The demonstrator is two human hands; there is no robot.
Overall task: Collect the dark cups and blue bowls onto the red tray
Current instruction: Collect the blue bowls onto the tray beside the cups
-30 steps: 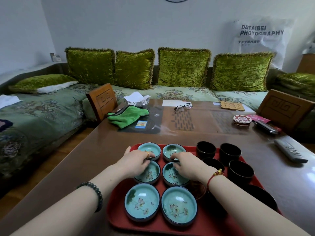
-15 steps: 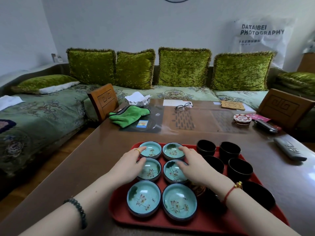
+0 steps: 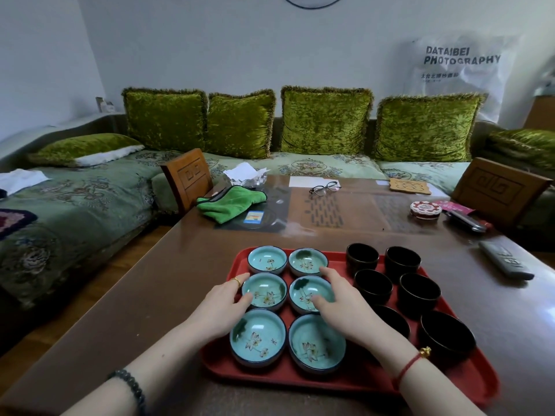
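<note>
A red tray (image 3: 354,382) lies on the brown table near me. Its left half holds several blue bowls with flower prints, in two columns. My left hand (image 3: 222,304) grips the left rim of the middle-left bowl (image 3: 265,291). Over the middle-right bowl (image 3: 304,291), my right hand (image 3: 339,304) has its thumb on the rim and its fingers along the right side. Several dark cups (image 3: 419,291) stand on the tray's right half. One of them is partly hidden behind my right forearm.
On the table (image 3: 180,280) beyond the tray lie a green cloth (image 3: 231,202), glasses (image 3: 324,187), a round tin (image 3: 425,209) and a grey remote (image 3: 506,262) at right. Wooden chair backs (image 3: 187,178) flank the far corners. A green sofa runs behind.
Both hands have drawn back from the far row of bowls to the middle row. The bowls and cups stay in place on the tray.
</note>
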